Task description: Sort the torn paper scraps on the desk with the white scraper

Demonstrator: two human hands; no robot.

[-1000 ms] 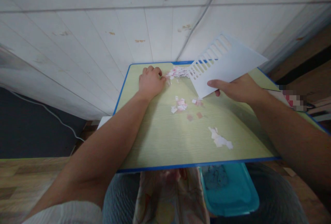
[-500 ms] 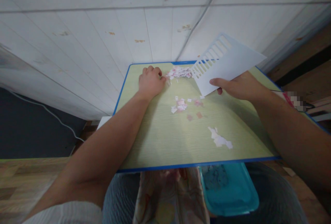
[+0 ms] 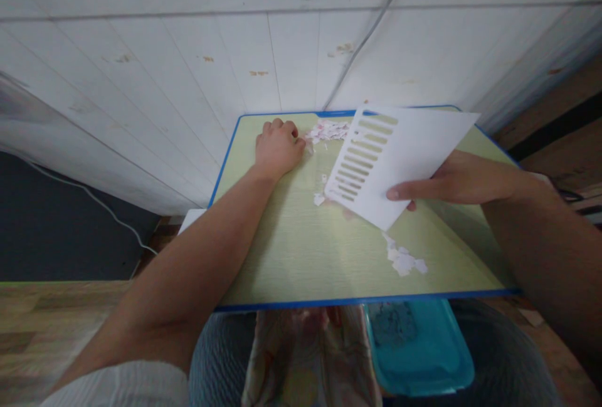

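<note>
My right hand [image 3: 451,181] grips a white sheet with a row of cut-out slots [image 3: 414,150], thumb on top and fingers beneath. The sheet is tilted above the table, its slotted side to the left, hiding some paper scraps. Curled and closed, my left hand [image 3: 279,147] rests at the table's far left; whatever its fingers may hold is hidden. Beside its thumb lies a heap of small white and pinkish paper scraps [image 3: 327,131]. A smaller group of white scraps [image 3: 404,259] lies near the front right, and a few loose scraps [image 3: 319,198] show at the sheet's left corner.
The pale green table [image 3: 282,256] has a blue rim and stands against a white panelled wall [image 3: 211,81]. A grey cable [image 3: 371,31] runs down the wall. Below the front edge, a turquoise plastic tray [image 3: 435,357] with dark bits rests by my lap, next to patterned cloth [image 3: 310,357].
My right hand has brought the slotted sheet down and nearer, turning it flatter, so that it now covers the middle scraps. My left hand stays by the heap.
</note>
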